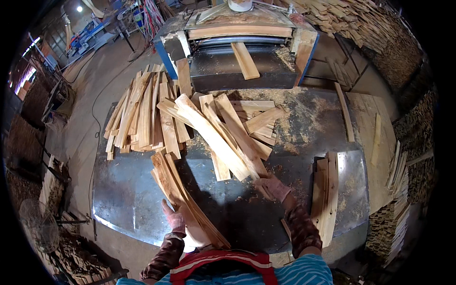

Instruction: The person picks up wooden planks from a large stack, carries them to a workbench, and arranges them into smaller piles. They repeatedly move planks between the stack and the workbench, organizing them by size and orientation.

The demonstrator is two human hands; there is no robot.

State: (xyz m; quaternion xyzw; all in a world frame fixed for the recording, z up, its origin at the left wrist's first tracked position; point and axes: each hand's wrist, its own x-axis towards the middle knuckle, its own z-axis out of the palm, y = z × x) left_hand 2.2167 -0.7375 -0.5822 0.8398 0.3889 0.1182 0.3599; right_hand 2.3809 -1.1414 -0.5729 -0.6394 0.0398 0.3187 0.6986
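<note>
One bundle of planks (186, 205) lies right of the left grip (174, 218), whose spread fingers perhaps steady it; the right grip (273, 186) (clamped or not, I cannot tell) touches long planks (242, 135) stretching ahead-left.

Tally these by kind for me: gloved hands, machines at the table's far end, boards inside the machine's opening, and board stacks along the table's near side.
Gloved hands: 2 (left hand, right hand)
Machine: 1
Board in the opening: 1
Near stacks: 2 (left stack, right stack)
Total: 6
</note>
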